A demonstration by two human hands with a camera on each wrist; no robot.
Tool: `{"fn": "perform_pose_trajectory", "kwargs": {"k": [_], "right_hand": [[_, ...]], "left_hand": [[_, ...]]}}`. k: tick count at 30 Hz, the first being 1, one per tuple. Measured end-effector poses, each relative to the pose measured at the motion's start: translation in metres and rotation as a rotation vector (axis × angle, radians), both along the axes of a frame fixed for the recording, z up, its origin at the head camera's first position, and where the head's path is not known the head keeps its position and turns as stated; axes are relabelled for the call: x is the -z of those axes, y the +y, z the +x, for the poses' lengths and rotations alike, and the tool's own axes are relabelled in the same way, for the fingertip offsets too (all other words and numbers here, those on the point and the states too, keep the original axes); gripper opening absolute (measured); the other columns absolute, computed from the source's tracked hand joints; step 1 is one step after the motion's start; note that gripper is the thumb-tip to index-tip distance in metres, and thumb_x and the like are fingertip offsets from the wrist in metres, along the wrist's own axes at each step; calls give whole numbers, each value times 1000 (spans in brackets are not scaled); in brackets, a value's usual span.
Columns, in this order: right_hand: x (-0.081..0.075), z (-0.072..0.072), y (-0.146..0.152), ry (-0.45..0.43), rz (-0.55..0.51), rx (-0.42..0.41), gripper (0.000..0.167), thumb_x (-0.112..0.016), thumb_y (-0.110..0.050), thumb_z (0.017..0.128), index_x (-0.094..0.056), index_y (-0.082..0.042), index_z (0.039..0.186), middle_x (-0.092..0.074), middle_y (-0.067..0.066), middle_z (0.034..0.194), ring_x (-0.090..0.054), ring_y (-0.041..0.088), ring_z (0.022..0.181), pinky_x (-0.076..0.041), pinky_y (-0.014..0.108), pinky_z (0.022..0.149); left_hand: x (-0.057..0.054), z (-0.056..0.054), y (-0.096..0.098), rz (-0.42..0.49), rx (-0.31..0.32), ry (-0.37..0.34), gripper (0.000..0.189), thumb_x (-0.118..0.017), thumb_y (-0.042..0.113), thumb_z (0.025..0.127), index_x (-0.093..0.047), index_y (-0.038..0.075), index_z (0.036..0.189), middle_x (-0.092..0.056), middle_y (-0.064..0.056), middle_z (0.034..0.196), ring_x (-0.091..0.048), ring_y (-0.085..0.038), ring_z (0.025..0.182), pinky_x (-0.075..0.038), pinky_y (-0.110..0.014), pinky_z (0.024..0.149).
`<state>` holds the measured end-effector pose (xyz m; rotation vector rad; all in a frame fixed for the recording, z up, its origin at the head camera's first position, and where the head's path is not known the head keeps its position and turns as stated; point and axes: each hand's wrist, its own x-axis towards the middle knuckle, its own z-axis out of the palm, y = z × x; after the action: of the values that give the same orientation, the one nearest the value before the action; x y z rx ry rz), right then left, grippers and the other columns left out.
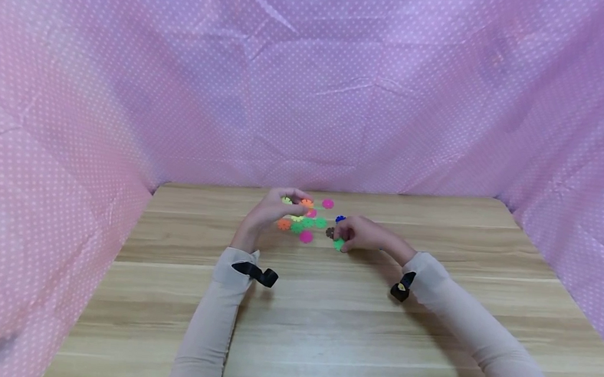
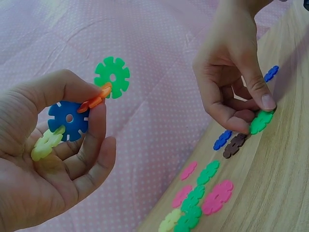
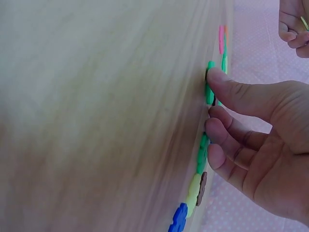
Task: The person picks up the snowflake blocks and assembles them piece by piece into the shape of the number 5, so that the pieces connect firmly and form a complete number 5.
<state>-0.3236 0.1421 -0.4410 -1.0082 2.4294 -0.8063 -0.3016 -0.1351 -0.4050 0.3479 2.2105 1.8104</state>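
Over the table [image 1: 322,332] — hands [image 1: 365,232] pinching notched discs [image 2: 59,116].

"What did the left hand [image 2: 53,169] hold?"
"It pinched an orange piece [image 2: 95,99] in a joined chain: the upper green disc [image 2: 121,77] at one o'clock from it, a blue disc [image 2: 58,115] at eight, then a yellow disc [image 2: 46,145] at seven from the blue."
"And the right hand [image 2: 229,65]?"
"At two o'clock in view, it pinched the lower green disc [image 2: 261,123] at the table [image 2: 273,188]. A brown disc [image 2: 234,146] lay near, at its eight o'clock."
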Motion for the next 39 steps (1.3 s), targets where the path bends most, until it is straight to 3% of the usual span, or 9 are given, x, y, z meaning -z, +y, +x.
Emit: {"fn": "perform_pose_trajectory", "kwargs": {"k": [14, 21, 26, 30, 34, 37, 39], "right_hand": [[-5, 0, -5, -20, -5, -38, 21, -81, -3, 83, -69, -6, 99, -63, 7, 91, -56, 17, 85, -50, 25, 75], [4, 1, -4, -76, -62, -9, 21, -81, -1, 84, -66, -9, 97, -61, 6, 93, -57, 17, 88, -51, 24, 77], [4, 0, -5, -63, -127, 18, 17, -75, 5, 85, -71, -6, 97, -65, 9, 91, -59, 17, 85, -53, 26, 75], [-3, -3, -7, -58, -196, 91, 16, -71, 4, 87, -73, -3, 101, -69, 9, 91, -60, 16, 83, -52, 26, 74], [-14, -5, -9, -95, -354, 214, 20, -69, 0, 92, -69, 6, 112, -70, 15, 92, -65, 20, 82, -59, 33, 75], [-23, -4, -12, -112, -468, 297, 23, -69, -6, 95, -68, 6, 116, -70, 19, 93, -67, 24, 76, -59, 32, 61], [-28, -1, -14, -107, -511, 338, 23, -70, -11, 96, -69, 3, 116, -71, 18, 94, -66, 21, 72, -51, 27, 50]], "left_hand": [[-2, -3, -5, -4, 10, 19, 28, -74, 14, 89, -71, 9, 117, -63, -3, 97, -58, -22, 100, -41, -66, 107], [1, -3, -4, -19, 15, -16, 27, -74, 15, 91, -71, 10, 117, -67, -4, 106, -63, -23, 103, -44, -59, 109], [1, -5, -4, -7, 18, 3, 27, -71, 13, 92, -70, 7, 118, -68, -4, 107, -66, -23, 103, -46, -52, 107], [2, -6, -5, -16, 14, 11, 28, -73, 15, 91, -71, 8, 118, -65, -1, 99, -62, -21, 98, -47, -55, 105], [2, -5, -5, -23, 3, 9, 27, -75, 18, 90, -72, 11, 117, -62, -1, 96, -58, -21, 98, -46, -58, 105], [3, -4, -4, -18, -6, 12, 26, -75, 18, 90, -72, 12, 115, -62, -1, 97, -58, -21, 99, -45, -60, 106], [3, -4, -3, -12, -4, 13, 26, -75, 17, 90, -72, 11, 115, -62, -1, 97, -58, -21, 98, -45, -62, 106]]}}
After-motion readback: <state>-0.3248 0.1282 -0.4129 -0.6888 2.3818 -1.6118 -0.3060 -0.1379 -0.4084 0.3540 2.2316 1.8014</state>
